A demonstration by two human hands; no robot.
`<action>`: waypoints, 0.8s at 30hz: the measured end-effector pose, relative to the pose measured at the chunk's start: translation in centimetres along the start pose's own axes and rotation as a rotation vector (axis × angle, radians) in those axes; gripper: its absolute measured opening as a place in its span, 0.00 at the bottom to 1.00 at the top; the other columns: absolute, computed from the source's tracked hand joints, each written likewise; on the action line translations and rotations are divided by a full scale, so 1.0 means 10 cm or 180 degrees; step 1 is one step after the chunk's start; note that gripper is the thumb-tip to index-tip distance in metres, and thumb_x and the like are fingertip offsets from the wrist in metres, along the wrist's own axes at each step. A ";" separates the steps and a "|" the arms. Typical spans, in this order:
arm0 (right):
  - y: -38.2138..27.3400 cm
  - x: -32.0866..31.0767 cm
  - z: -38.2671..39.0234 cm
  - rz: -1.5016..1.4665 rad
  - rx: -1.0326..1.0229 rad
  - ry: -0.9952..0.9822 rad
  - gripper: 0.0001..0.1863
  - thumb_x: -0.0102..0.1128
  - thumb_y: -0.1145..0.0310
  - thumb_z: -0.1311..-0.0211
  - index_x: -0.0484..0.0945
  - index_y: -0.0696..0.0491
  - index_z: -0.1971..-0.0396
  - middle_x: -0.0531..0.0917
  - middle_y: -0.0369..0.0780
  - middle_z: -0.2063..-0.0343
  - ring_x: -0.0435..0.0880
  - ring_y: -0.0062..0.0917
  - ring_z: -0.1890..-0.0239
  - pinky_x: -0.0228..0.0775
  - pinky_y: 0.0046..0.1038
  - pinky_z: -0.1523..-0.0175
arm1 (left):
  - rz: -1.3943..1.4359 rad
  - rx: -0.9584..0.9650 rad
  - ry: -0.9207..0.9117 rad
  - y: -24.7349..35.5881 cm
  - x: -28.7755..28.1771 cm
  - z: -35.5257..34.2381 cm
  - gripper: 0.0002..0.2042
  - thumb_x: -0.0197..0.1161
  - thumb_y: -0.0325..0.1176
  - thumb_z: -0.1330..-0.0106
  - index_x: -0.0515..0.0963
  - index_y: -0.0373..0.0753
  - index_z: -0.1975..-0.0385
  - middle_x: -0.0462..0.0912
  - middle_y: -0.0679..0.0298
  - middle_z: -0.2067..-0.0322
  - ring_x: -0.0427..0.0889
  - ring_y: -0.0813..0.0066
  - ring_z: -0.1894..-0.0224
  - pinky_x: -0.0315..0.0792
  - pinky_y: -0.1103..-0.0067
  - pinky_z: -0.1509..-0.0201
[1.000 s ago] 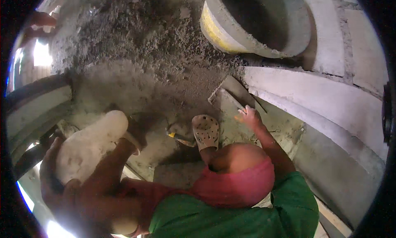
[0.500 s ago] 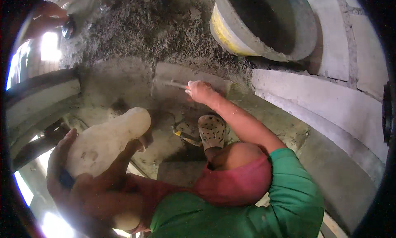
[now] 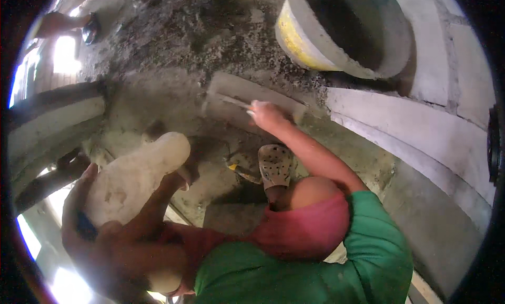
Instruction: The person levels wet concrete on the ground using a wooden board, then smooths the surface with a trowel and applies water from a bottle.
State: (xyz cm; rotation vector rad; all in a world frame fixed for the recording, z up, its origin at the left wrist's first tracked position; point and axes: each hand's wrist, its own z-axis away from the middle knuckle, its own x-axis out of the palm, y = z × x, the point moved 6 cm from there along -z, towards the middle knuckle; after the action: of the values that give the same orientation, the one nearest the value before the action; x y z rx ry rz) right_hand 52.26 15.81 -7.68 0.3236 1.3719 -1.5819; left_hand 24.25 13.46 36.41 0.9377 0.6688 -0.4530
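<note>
My right hand point(image 3: 267, 117) is closed around the handle of a rectangular plastering trowel point(image 3: 231, 86). Its flat blade lies on grey wet mortar point(image 3: 152, 98), and a bar runs along the top of the blade. To the left, large and close, my left hand point(image 3: 105, 235) is wrapped around a pale, sole-shaped clog point(image 3: 131, 183) with its flat side up. A strap shows at its right edge. Between my arms, a perforated beige clog point(image 3: 275, 164) is on my foot, right beside a small yellow-and-dark tool point(image 3: 242, 171).
A big tub point(image 3: 302, 41) with a yellow band stands at the upper right, next to rough, crumbly mortar point(image 3: 210, 30). Pale block edging point(image 3: 389, 114) curves along the right. A ledge point(image 3: 58, 114) juts in from the left. Another person's leg and dark shoe point(image 3: 89, 29) show at upper left.
The trowel has slid slightly right and up over the mortar, its blade tilting a little more. My left hand keeps its hold on the clog. The whole view has shifted slightly.
</note>
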 end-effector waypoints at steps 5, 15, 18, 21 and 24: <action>-0.18 0.37 -0.13 0.0331 -0.0468 -0.0202 0.14 0.59 0.60 0.38 0.74 0.57 0.69 0.81 0.52 0.72 0.81 0.50 0.66 0.73 0.47 0.62 | -0.0361 0.0575 -0.0242 -0.11 -0.08 -0.01 0.40 0.65 0.53 0.45 0.66 0.26 0.39 0.71 0.48 0.41 0.69 0.58 0.37 0.58 0.65 0.31; 1.53 -0.24 2.31 0.0291 0.1490 0.0290 0.25 0.63 0.47 0.43 0.77 0.57 0.62 0.83 0.51 0.69 0.83 0.47 0.68 0.75 0.44 0.63 | -0.0467 0.0693 -0.0445 -0.20 -0.13 -0.05 0.42 0.64 0.58 0.44 0.66 0.27 0.39 0.72 0.49 0.41 0.70 0.59 0.39 0.59 0.66 0.32; 1.96 -0.08 3.08 0.0294 0.2578 -0.0205 0.26 0.60 0.49 0.39 0.77 0.61 0.59 0.83 0.53 0.66 0.84 0.45 0.63 0.76 0.40 0.57 | -0.0620 0.0924 -0.0273 -0.18 -0.18 -0.05 0.40 0.63 0.57 0.44 0.67 0.29 0.39 0.72 0.50 0.42 0.71 0.59 0.39 0.60 0.66 0.32; 1.93 0.00 2.98 0.0873 0.2332 -0.0237 0.24 0.58 0.51 0.37 0.77 0.61 0.60 0.84 0.51 0.63 0.83 0.44 0.60 0.76 0.39 0.56 | -0.1080 0.1008 -0.0222 -0.14 -0.28 -0.01 0.38 0.63 0.54 0.44 0.68 0.29 0.40 0.73 0.50 0.42 0.71 0.60 0.40 0.61 0.67 0.32; 1.56 -0.03 2.15 0.0427 0.0942 0.0161 0.21 0.59 0.53 0.38 0.76 0.58 0.60 0.82 0.50 0.69 0.82 0.48 0.63 0.75 0.43 0.60 | -0.0218 0.0449 0.0042 -0.04 -0.04 0.11 0.38 0.63 0.52 0.45 0.68 0.29 0.40 0.73 0.50 0.43 0.72 0.60 0.40 0.62 0.67 0.33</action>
State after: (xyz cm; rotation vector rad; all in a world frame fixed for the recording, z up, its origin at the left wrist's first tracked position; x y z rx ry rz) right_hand 72.82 -0.80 -9.88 0.6249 1.1271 -1.6731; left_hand 24.07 12.32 36.92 1.0539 0.6892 -0.5610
